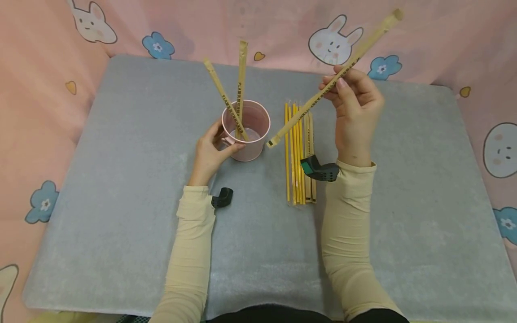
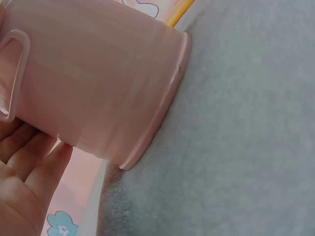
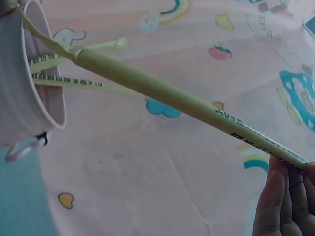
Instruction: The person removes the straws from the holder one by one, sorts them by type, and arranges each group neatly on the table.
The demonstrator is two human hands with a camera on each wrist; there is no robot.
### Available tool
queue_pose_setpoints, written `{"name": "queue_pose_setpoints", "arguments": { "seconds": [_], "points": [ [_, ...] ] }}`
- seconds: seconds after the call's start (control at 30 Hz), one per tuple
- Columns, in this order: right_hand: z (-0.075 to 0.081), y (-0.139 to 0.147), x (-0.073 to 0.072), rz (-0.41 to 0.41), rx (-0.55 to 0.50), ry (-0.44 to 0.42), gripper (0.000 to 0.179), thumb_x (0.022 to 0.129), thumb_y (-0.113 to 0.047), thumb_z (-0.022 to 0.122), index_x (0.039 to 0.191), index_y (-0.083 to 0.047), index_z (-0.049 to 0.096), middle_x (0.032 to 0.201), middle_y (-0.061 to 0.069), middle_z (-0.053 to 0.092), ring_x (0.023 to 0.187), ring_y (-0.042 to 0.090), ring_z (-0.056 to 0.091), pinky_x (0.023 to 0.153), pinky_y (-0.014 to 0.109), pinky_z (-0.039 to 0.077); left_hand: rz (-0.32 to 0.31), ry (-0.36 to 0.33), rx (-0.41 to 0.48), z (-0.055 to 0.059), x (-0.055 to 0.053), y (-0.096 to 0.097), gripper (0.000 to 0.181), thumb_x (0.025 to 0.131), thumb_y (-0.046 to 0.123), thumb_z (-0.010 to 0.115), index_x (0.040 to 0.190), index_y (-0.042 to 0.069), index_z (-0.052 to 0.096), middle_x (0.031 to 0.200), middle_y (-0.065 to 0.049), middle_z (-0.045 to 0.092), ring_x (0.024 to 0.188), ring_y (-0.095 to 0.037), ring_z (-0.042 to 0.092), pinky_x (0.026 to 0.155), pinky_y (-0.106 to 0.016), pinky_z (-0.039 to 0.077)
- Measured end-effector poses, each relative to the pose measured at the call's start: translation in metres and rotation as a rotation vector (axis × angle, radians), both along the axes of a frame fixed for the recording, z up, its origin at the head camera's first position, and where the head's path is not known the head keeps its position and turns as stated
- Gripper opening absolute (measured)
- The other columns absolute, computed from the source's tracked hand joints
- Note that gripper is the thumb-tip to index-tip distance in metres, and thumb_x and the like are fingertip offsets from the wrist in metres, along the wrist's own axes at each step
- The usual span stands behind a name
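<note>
Tan paper-wrapped straw (image 1: 317, 97), two o'clock from the round pink plastic-looking mug (image 1: 250, 153): our right hand (image 1: 357, 101) pinches it, left hand (image 1: 210, 150) grips the mug! We count two matching straws (image 1: 241, 72) in; slim yellow and tan straws (image 1: 297, 157) lie outside at four. Grey cloth tabletop (image 1: 121, 179): open room at nine, edge at twelve.

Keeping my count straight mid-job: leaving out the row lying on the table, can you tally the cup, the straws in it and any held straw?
Pink cup: 1, held by the left hand
Paper-wrapped straws in the cup: 2
Held paper-wrapped straw: 1, in the right hand
Total: 4
</note>
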State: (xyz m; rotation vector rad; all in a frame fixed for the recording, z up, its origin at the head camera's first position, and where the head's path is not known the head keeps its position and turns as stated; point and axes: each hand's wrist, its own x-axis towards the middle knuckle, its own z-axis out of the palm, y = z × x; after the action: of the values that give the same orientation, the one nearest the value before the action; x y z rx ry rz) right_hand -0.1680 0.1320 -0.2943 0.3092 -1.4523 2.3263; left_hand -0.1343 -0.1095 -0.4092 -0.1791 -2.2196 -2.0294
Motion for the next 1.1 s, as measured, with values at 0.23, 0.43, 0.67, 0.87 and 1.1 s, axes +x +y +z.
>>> {"name": "queue_pose_setpoints", "arguments": {
  "seconds": [0.23, 0.43, 0.67, 0.87, 1.1],
  "points": [
    [-0.006, 0.018, 0.002, -0.001, 0.027, -0.018, 0.016, 0.09, 0.007, 0.055, 0.099, 0.018, 0.062, 0.084, 0.023, 0.064, 0.075, 0.031, 0.063, 0.073, 0.036, 0.053, 0.001, -0.015, 0.008, 0.0, 0.0, -0.001, 0.072, 0.072, -0.002, 0.08, 0.135, -0.005, 0.046, 0.128, -0.022, 0.054, 0.118, -0.029, 0.052, 0.1, -0.029, 0.041],
    [-0.018, 0.036, 0.006, 0.028, 0.08, -0.111, 0.017, 0.089, 0.006, 0.055, 0.098, 0.018, 0.063, 0.081, 0.019, 0.066, 0.074, 0.027, 0.064, 0.073, 0.034, 0.053, 0.001, -0.012, 0.007, 0.0, 0.0, -0.001, 0.071, 0.072, -0.002, 0.08, 0.135, -0.006, 0.046, 0.128, -0.022, 0.054, 0.118, -0.029, 0.052, 0.1, -0.029, 0.041],
    [-0.039, 0.062, 0.012, 0.076, 0.07, -0.272, 0.016, 0.088, 0.006, 0.059, 0.098, 0.016, 0.065, 0.089, 0.019, 0.065, 0.075, 0.026, 0.065, 0.071, 0.031, 0.053, 0.001, -0.005, -0.003, 0.001, 0.0, 0.0, 0.071, 0.072, -0.003, 0.079, 0.134, -0.006, 0.046, 0.127, -0.022, 0.055, 0.117, -0.03, 0.053, 0.099, -0.028, 0.041],
    [-0.059, 0.081, 0.013, 0.099, 0.149, -0.35, 0.015, 0.088, 0.007, 0.059, 0.098, 0.015, 0.067, 0.084, 0.016, 0.069, 0.072, 0.023, 0.067, 0.068, 0.028, 0.055, -0.006, -0.009, 0.006, 0.0, 0.001, 0.0, 0.073, 0.072, -0.004, 0.079, 0.136, -0.005, 0.045, 0.128, -0.022, 0.054, 0.119, -0.03, 0.052, 0.099, -0.028, 0.041],
    [-0.075, 0.093, 0.011, 0.189, 0.225, -0.42, 0.015, 0.089, 0.005, 0.059, 0.099, 0.013, 0.067, 0.083, 0.014, 0.07, 0.074, 0.022, 0.067, 0.068, 0.027, 0.054, -0.004, -0.012, -0.003, 0.0, 0.001, 0.0, 0.075, 0.072, 0.001, 0.081, 0.137, -0.002, 0.045, 0.128, -0.02, 0.055, 0.118, -0.028, 0.052, 0.1, -0.03, 0.041]
  ]
}}
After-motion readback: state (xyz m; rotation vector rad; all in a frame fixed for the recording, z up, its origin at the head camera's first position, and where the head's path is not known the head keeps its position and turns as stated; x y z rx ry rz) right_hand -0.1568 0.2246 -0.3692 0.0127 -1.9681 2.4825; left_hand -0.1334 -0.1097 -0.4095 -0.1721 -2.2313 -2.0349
